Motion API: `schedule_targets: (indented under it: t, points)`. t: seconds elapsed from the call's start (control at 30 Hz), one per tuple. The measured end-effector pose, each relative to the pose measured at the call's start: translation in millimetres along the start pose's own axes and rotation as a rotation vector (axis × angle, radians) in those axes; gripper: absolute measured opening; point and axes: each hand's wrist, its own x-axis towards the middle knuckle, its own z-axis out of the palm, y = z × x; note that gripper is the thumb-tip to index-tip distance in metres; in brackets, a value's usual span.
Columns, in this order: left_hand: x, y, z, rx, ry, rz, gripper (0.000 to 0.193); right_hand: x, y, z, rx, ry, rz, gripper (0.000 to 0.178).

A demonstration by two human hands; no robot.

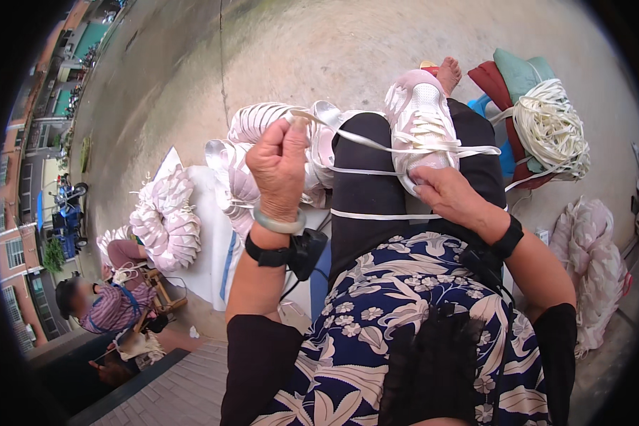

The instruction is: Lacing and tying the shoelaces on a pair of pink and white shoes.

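Observation:
A pink and white sneaker upper (424, 121) lies on my black-trousered knee. White flat lace (376, 145) runs from it across my lap. My left hand (280, 167) is raised, fingers pinched shut on the end of the lace, pulling it taut. My right hand (447, 195) presses on the near edge of the sneaker upper, holding it against my thigh. A green bangle and a black wristband sit on my left wrist; a black band is on my right wrist.
A bundle of white lace (550, 128) lies at the right on red and green cloth. Stacks of pink shoe uppers (167, 216) sit on a white sack at the left. Another person (96, 305) sits lower left. A bare foot (449, 71) shows beyond my knee.

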Motion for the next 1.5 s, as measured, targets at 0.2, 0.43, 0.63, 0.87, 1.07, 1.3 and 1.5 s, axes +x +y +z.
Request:
schedule_targets:
  t: [0.2,0.43,0.63,0.87,1.07,1.3,1.5]
  points:
    - [9,-53,-20,0.253,0.001,-0.014,0.019,8,-1,4,-0.037,0.104,-0.007,0.019]
    - [-35,-62,22,-0.250,-0.448,-0.792,0.019,16,-3,1,0.241,0.198,0.174,0.024]
    - [-40,-54,69,-0.529,-0.411,-0.720,0.017,16,-7,8,0.392,0.201,0.259,0.015]
    - [-39,-59,96,-0.640,-0.326,-0.669,0.015,26,-5,17,0.483,0.281,0.334,0.011]
    - [-41,-59,105,-0.536,-0.262,-0.681,0.014,30,0,21,0.500,0.341,0.348,0.010]
    - [-42,-61,110,-0.475,-0.195,-0.608,0.013,33,3,25,0.515,0.354,0.348,0.010]
    - [-44,-68,115,-0.471,-0.181,-0.570,0.012,33,3,27,0.573,0.379,0.334,0.014]
